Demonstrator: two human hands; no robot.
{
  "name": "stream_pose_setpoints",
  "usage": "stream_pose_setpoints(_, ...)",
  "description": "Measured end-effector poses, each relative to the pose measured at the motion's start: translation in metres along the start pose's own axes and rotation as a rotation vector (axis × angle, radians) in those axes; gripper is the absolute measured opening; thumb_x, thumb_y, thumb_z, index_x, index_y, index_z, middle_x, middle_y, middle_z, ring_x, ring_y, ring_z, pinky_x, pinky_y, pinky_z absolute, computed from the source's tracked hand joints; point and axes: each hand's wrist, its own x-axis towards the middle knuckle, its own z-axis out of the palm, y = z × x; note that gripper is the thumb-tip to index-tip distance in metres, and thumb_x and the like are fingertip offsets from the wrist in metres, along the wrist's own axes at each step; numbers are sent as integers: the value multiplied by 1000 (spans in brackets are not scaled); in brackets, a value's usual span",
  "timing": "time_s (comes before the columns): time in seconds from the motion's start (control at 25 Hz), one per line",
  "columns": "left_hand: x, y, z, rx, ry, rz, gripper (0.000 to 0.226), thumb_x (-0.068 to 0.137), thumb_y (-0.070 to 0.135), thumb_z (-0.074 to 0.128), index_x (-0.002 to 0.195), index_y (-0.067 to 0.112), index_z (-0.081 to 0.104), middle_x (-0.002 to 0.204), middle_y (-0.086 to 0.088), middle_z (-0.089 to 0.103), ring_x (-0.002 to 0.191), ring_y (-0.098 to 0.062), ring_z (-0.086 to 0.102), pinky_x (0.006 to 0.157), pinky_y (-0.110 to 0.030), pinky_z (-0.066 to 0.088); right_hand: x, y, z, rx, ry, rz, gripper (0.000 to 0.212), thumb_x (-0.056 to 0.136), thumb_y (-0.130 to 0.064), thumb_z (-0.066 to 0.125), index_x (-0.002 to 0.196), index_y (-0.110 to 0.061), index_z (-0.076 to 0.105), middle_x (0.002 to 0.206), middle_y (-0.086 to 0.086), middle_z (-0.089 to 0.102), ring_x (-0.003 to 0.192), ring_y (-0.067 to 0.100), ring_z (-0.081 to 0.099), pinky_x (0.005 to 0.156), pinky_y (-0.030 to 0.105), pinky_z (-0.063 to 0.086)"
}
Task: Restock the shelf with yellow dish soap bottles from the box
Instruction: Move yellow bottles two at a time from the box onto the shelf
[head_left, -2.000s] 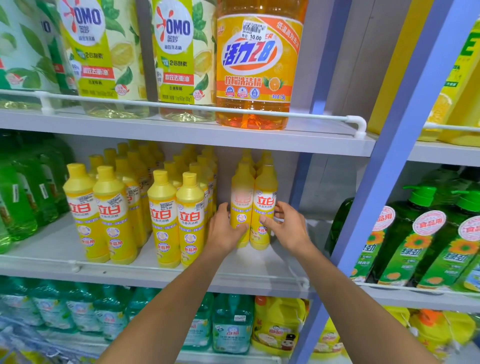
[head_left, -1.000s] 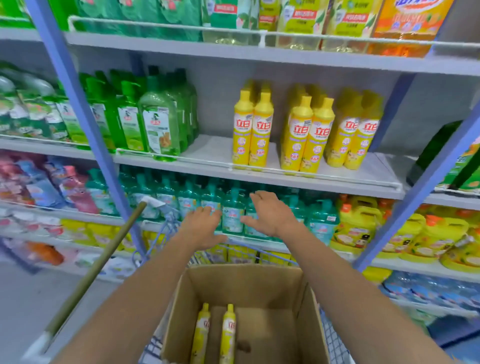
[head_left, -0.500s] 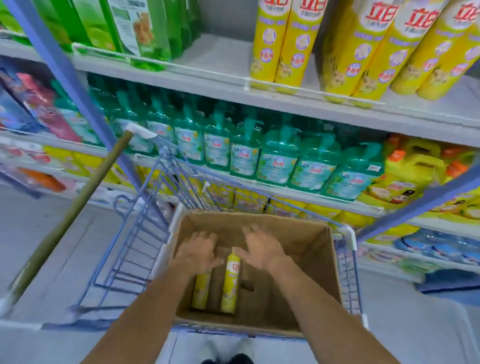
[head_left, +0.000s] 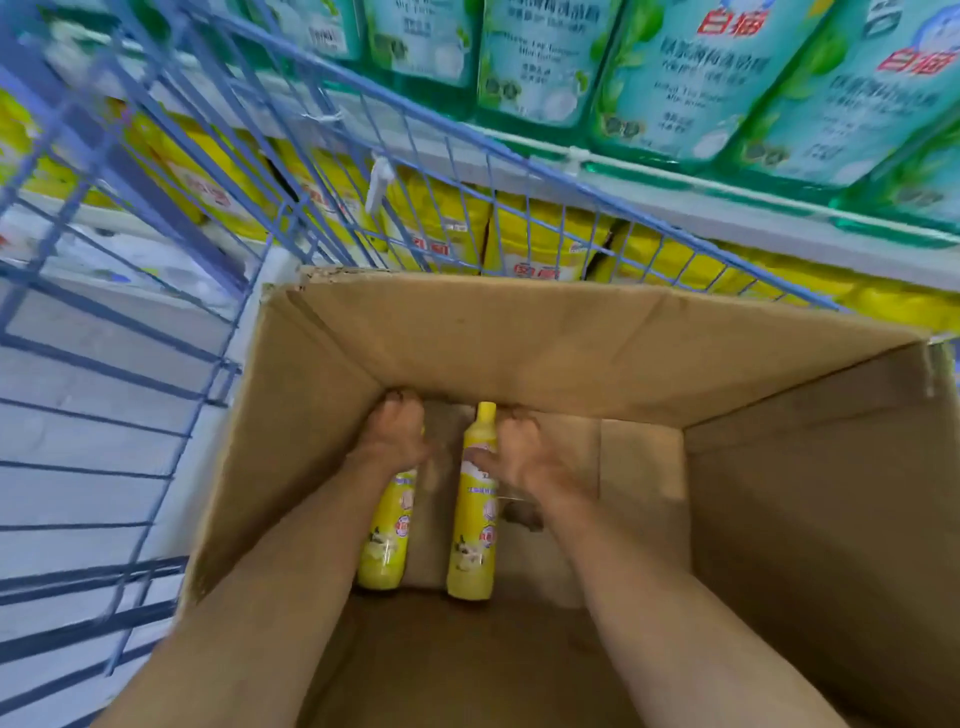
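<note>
Two yellow dish soap bottles lie side by side on the bottom of an open cardboard box (head_left: 519, 338), caps pointing away from me. My left hand (head_left: 395, 436) is curled over the neck of the left bottle (head_left: 387, 535) and hides its cap. My right hand (head_left: 524, 460) wraps the shoulder of the right bottle (head_left: 475, 540) from the right, thumb across the label; its yellow cap shows just beyond my fingers. Both forearms reach deep into the box.
The box sits in a blue wire cart (head_left: 311, 156) whose mesh rises on the far and left sides. Beyond it a shelf holds teal detergent bottles (head_left: 675, 78), with yellow packs (head_left: 545, 244) on the shelf below. Grey floor lies to the left.
My view dropped from the shelf to the box. Both hands left the shelved bottles, went down into the box and closed on the two bottles lying there.
</note>
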Motion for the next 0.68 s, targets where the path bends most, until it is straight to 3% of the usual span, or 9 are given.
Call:
stream_pose_setpoints(0.12,9,1,8,-83,25,-39,64,75,29,78,129,4,54,132,-22,57,125,-38,54,99,-39,45,21,2,9,122,65,58,73,76,-51,80,129,-8,56,133,14,57,123,33,56,94,35,47)
stream_pose_setpoints(0.24,9,-2,19,-259,-50,-22,73,47,57,75,109,19,72,111,-9,72,108,-28,67,87,-36,54,32,7,11,174,-4,66,56,69,-50,85,105,-11,69,113,12,70,106,30,66,77,29,48)
stream_pose_setpoints(0.32,10,-5,29,-328,-117,-7,71,44,56,81,105,19,75,107,-5,74,102,-22,69,85,-33,55,30,15,12,203,-40,60,39,69,-47,85,82,-15,66,95,7,70,91,24,67,68,26,43)
stream_pose_setpoints(0.4,7,-5,30,-377,-133,25,70,46,47,87,108,16,74,109,-4,72,101,-20,68,86,-34,56,21,19,8,274,-52,55,39,71,-41,86,65,-20,54,79,1,62,76,18,59,59,25,37)
stream_pose_setpoints(0.52,0,-8,28,-491,-150,101,75,37,50,86,102,15,73,101,-6,74,96,-23,71,85,-45,59,-14,20,-15,446,-34,40,33,68,-27,89,62,-23,57,67,-8,61,60,7,55,58,24,44)
stream_pose_setpoints(0.6,-23,-2,12,-535,-141,179,62,44,40,90,95,12,70,95,-10,75,90,-25,71,79,-54,58,-51,19,-38,522,10,-7,27,61,-21,91,69,-24,65,73,-8,68,64,5,58,68,31,55)
stream_pose_setpoints(0.68,-67,22,-31,-593,-111,260,50,51,28,90,94,15,69,91,-5,74,84,-16,65,78,-53,57,-93,16,-69,511,89,-48,34,55,-25,90,79,-21,66,78,-4,69,68,9,57,68,33,53)
